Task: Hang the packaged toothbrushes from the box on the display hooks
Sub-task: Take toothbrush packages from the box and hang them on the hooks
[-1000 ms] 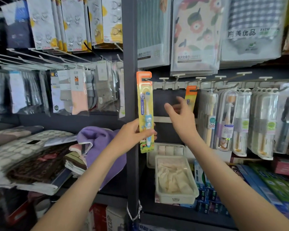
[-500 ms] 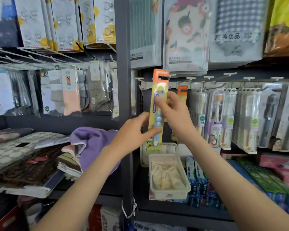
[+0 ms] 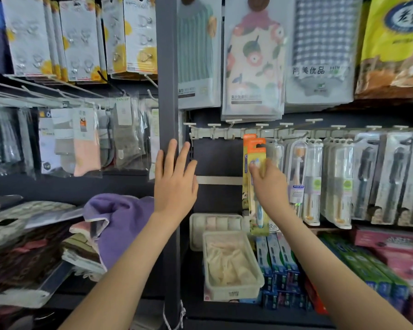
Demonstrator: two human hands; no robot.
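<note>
A yellow toothbrush pack with an orange top (image 3: 256, 148) hangs at a hook on the grey hook rail (image 3: 224, 134), in front of a second identical pack (image 3: 248, 137). My right hand (image 3: 267, 184) pinches the front pack at its middle, fingers curled round it. My left hand (image 3: 174, 179) is raised to the left with its fingers spread and straight, holding nothing, in front of the dark shelf post (image 3: 168, 91). The hooks left of the packs are bare. The box is not in view.
More clear toothbrush packs (image 3: 339, 182) hang to the right. Below stand a white tub of cloths (image 3: 231, 265) and toothpaste boxes (image 3: 279, 260). Socks (image 3: 81, 141) hang at the left, above folded towels (image 3: 115, 225). Hanging towels (image 3: 253, 58) fill the top row.
The toothbrush pack passed from my left hand to my right hand, which carried it right to the hook beside the earlier pack. My left hand let go and opened.
</note>
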